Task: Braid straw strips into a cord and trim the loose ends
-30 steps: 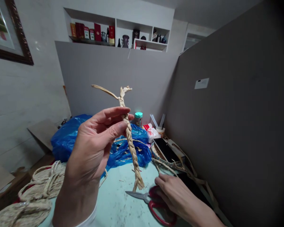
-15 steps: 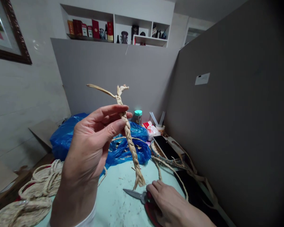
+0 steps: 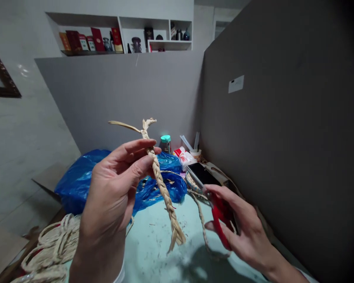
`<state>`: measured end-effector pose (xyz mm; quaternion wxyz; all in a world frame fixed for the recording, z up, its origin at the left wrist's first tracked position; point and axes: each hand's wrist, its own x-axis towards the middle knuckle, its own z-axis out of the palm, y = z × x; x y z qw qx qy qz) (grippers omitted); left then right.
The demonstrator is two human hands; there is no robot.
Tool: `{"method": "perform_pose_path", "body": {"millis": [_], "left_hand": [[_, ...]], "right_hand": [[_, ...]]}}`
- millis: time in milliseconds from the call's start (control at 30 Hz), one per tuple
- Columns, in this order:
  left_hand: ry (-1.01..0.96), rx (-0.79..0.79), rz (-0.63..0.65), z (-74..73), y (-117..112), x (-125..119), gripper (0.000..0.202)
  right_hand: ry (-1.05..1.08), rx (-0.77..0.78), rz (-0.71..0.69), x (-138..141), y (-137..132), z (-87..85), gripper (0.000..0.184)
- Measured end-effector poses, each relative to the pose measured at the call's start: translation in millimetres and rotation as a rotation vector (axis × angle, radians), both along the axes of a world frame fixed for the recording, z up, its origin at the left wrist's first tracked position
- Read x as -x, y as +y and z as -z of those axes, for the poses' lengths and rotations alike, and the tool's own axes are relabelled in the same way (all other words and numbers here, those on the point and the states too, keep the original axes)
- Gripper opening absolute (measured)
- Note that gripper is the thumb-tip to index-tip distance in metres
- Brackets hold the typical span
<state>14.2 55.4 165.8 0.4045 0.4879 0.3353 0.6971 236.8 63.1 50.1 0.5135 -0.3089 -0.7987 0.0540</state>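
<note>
My left hand (image 3: 115, 196) pinches a short braided straw rope (image 3: 162, 188) between thumb and fingers and holds it up at a slant, its frayed end hanging just above the pale green table (image 3: 153, 247). A loose strand sticks out from the braid's top end. My right hand (image 3: 238, 228) is lifted off the table and closed around the red handles of a pair of scissors (image 3: 220, 216), to the right of the braid's lower end.
A blue plastic bag (image 3: 82, 181) lies behind the braid. Coils of braided rope (image 3: 53, 247) sit at the lower left. A phone (image 3: 202, 175), a green-lidded jar (image 3: 165, 143), and small packets stand by the grey partition (image 3: 277, 129) on the right.
My right hand has picked the scissors up from the table and raised them. The view has shifted to the right; the left hand still holds the braid up.
</note>
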Motion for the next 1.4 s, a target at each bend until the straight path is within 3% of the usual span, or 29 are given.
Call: {"method": "perform_pose_path", "body": {"millis": [133, 300, 600, 867, 1233, 1400], "left_hand": [[0.064, 0.002, 0.038, 3.7, 1.6, -14.0, 0.016], [0.122, 0.006, 0.037, 4.7, -2.3, -26.7, 0.016], [0.209, 0.027, 0.038, 10.1, -7.1, -36.3, 0.016], [0.206, 0.010, -0.020, 12.2, -1.5, -39.1, 0.017], [0.204, 0.007, -0.028, 10.7, -2.3, -39.6, 0.018], [0.188, 0.026, -0.010, 13.1, -0.6, -38.8, 0.016]], "right_hand": [[-0.057, -0.138, -0.016, 4.2, -11.6, -10.3, 0.057], [-0.080, -0.197, 0.031, 3.6, -10.0, -13.2, 0.057], [-0.107, -0.231, 0.085, 0.0, -7.2, -12.3, 0.052], [-0.101, -0.233, 0.075, -2.3, -6.3, -7.0, 0.051], [-0.131, -0.257, 0.097, -2.1, -5.2, -7.1, 0.033], [-0.132, -0.228, 0.084, -1.9, -6.4, -7.1, 0.035]]}}
